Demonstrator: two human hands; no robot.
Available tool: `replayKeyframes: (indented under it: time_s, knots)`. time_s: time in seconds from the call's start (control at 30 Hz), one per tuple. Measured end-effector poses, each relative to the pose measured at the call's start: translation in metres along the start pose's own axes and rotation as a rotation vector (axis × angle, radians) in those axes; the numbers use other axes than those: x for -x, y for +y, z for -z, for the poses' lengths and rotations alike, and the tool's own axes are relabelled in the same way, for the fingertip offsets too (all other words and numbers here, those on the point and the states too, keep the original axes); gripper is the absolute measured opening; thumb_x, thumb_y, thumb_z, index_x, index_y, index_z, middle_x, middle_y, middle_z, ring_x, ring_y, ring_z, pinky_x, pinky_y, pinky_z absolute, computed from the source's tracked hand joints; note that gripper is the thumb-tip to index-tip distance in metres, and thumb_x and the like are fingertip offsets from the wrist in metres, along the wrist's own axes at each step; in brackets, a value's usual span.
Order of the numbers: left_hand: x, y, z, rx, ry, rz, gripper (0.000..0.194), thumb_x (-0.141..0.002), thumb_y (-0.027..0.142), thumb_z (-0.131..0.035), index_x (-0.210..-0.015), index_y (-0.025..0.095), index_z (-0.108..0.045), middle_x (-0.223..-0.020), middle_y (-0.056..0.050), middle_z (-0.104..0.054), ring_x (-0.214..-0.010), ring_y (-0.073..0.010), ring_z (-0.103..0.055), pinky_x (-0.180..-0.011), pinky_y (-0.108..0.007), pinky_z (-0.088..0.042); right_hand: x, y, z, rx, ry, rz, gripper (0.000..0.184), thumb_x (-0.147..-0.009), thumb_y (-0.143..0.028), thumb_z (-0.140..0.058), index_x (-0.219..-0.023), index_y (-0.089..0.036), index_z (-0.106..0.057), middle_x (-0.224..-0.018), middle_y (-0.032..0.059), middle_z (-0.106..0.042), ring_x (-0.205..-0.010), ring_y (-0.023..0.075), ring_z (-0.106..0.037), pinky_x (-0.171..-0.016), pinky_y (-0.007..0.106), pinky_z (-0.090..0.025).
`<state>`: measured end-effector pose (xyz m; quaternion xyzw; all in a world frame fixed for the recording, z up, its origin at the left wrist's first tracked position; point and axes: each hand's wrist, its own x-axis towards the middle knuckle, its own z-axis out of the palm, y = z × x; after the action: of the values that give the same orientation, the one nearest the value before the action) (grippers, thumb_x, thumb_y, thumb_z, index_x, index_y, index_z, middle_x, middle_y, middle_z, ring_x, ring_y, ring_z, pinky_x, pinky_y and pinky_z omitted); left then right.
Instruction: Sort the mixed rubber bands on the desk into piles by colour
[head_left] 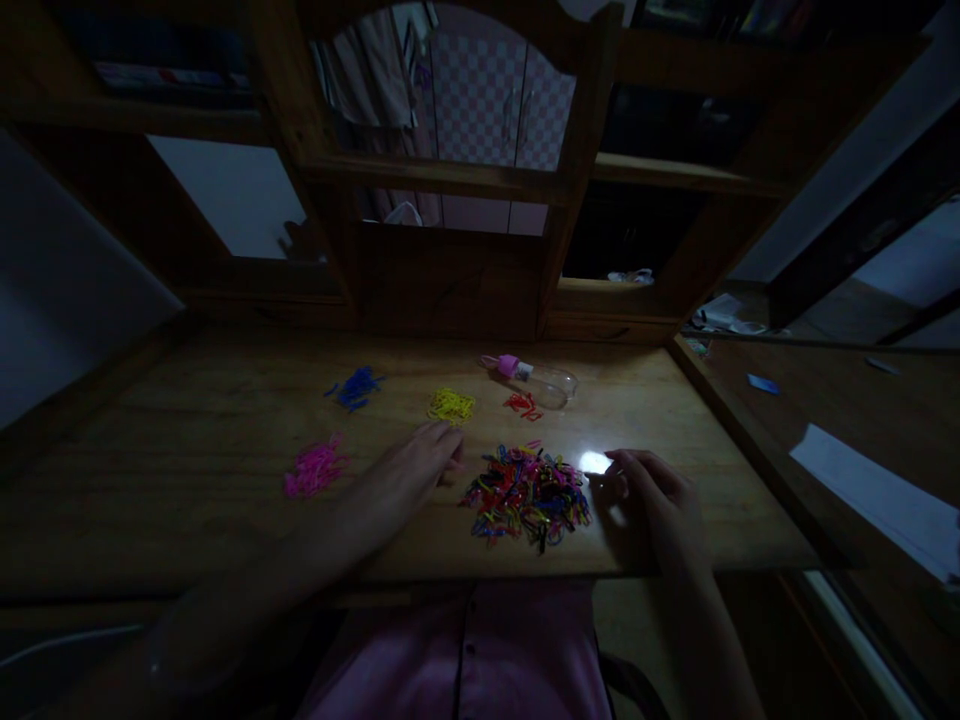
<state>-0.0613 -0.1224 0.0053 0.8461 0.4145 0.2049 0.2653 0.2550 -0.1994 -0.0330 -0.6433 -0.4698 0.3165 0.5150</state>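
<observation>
A heap of small mixed-colour clips (529,495), looking like paper clips, lies on the wooden desk between my hands. My left hand (431,455) is at the heap's left edge, just below a small yellow pile (451,405). Its fingers are bent and the thumb stands apart; nothing shows in it. On the heap's right side, my right hand (652,485) has bent fingers with a gap between them, and I see no clip clearly in it. Single-colour piles lie around: pink (315,467), blue (358,388) and red (523,405).
A clear bottle with a pink cap (508,366) lies on its side behind the red pile. Wooden shelving (450,280) rises at the desk's back. White paper (877,495) lies on a surface to the right. The desk's front edge runs close to my body.
</observation>
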Motion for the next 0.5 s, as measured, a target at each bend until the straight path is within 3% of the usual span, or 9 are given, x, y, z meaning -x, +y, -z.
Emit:
replayKeyframes:
  time_s: [0.13,0.23,0.33,0.4,0.5]
  knots:
    - [0.027,-0.022,0.035,-0.155,0.046,0.157,0.024,-0.090,0.027,-0.041,-0.091,0.021,-0.064,-0.098,-0.007,-0.064,-0.093,-0.0242,-0.060,-0.084,-0.038,-0.046,0.000,0.001,0.000,0.002,-0.014,-0.003,0.024,-0.089,-0.042,-0.057,-0.091,-0.022,-0.071,-0.074,0.0021,-0.061,-0.068,0.0171,-0.056,-0.063,0.027,-0.042]
    - [0.061,-0.068,0.052,-0.280,0.232,0.373,0.025,-0.090,0.035,-0.043,-0.093,0.021,-0.063,-0.099,-0.008,-0.065,-0.090,-0.0270,-0.061,-0.083,-0.042,-0.046,-0.001,0.001,-0.001,-0.004,-0.010,0.000,0.024,-0.089,-0.042,-0.057,-0.092,-0.022,-0.071,-0.072,0.0017,-0.061,-0.068,0.0173,-0.056,-0.063,0.027,-0.042]
    - [0.090,-0.109,0.056,-0.363,0.261,0.496,0.022,-0.088,0.035,-0.047,-0.090,0.020,-0.064,-0.093,-0.008,-0.066,-0.087,-0.0276,-0.061,-0.082,-0.043,-0.048,-0.001,-0.001,-0.002,0.003,-0.019,0.001,0.025,-0.089,-0.042,-0.057,-0.091,-0.021,-0.071,-0.072,0.0020,-0.061,-0.068,0.0178,-0.057,-0.064,0.028,-0.043]
    - [0.095,-0.113,0.053,-0.391,0.301,0.508,0.022,-0.088,0.038,-0.050,-0.091,0.021,-0.064,-0.093,-0.006,-0.066,-0.087,-0.0275,-0.061,-0.082,-0.043,-0.048,-0.001,-0.002,-0.003,0.007,-0.021,0.005,0.025,-0.089,-0.042,-0.057,-0.091,-0.021,-0.071,-0.071,0.0019,-0.061,-0.068,0.0176,-0.057,-0.064,0.028,-0.043]
    - [0.080,-0.079,0.042,-0.397,0.495,0.471,0.024,-0.088,0.044,-0.052,-0.099,0.025,-0.064,-0.097,-0.003,-0.063,-0.093,-0.0260,-0.059,-0.083,-0.043,-0.049,-0.001,-0.001,-0.003,0.015,-0.014,0.012,0.025,-0.089,-0.041,-0.057,-0.094,-0.021,-0.071,-0.070,0.0012,-0.061,-0.067,0.0165,-0.057,-0.064,0.027,-0.042]
